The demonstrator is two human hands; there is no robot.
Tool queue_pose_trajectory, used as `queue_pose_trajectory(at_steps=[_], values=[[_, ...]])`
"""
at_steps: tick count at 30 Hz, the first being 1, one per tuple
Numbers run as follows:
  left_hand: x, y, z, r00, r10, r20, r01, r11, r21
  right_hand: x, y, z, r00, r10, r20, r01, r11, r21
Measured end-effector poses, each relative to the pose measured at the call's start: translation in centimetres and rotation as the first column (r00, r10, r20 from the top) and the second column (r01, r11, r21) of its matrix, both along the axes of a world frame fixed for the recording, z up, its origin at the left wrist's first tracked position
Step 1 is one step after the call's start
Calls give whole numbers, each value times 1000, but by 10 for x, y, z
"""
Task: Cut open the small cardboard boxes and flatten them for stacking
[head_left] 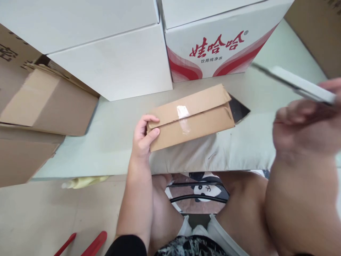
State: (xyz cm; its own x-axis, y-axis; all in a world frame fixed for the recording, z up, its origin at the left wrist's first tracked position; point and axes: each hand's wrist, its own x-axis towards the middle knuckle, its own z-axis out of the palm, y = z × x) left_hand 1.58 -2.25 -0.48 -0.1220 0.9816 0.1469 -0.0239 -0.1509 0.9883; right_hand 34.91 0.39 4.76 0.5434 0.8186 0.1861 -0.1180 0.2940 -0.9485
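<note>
My left hand [145, 137] grips the left end of a long brown cardboard box [205, 122], thumb on the near face and fingers around the end. A strip of clear shiny tape [183, 117] crosses the box's middle seam. From behind its right end sticks out a black pointed piece [239, 109]; what it belongs to is hidden. Up at the right, apart from the box, my right hand [306, 121] is closed around a white-handled utility knife [303, 85]. The knife's dark blade points to the left, and both hand and knife are smeared by motion.
A pale green cloth [114, 153] covers the table. White cartons [114, 64], one printed with red lettering [217, 44], stand along the back. Brown cardboard boxes [55, 99] crowd the left, another [317, 35] the far right. Red bars [93, 243] show low on the left.
</note>
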Motion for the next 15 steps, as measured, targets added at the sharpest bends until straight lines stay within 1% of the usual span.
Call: queue_pose_trajectory(at_steps=[1, 2, 3, 5, 6, 8, 9, 11, 15], values=[[-1, 1, -1, 999, 16, 33, -15, 1000, -11, -2, 8, -12, 996, -20, -82, 19, 1000, -16], [-2, 2, -2, 998, 27, 57, -27, 1000, -16, -5, 14, -24, 994, -6, -105, -2, 997, -75], [-3, 2, -2, 997, 33, 74, -32, 999, -14, -9, 19, -36, 995, 45, -85, -58, 986, -156], [-4, 3, -2, 995, 31, 98, -32, 1000, 1, -18, 26, -58, 985, 171, 21, -156, 936, -317], [-5, 4, -2, 994, 27, 108, -29, 1000, 10, -21, 27, -68, 967, 235, 102, -183, 910, -372], [-6, 4, -2, 992, 18, 125, -22, 999, 28, -26, 27, -82, 898, 345, 274, -206, 878, -431], [-6, 4, -2, 992, 12, 123, -16, 999, 32, -27, 27, -86, 854, 389, 347, -215, 869, -446], [-7, 5, -3, 995, 4, 96, -7, 999, 38, -29, 26, -91, 781, 445, 438, -226, 855, -466], [-9, 6, -6, 998, -28, 51, 24, 996, 84, -29, 24, -87, 717, 457, 527, -187, 854, -486]])
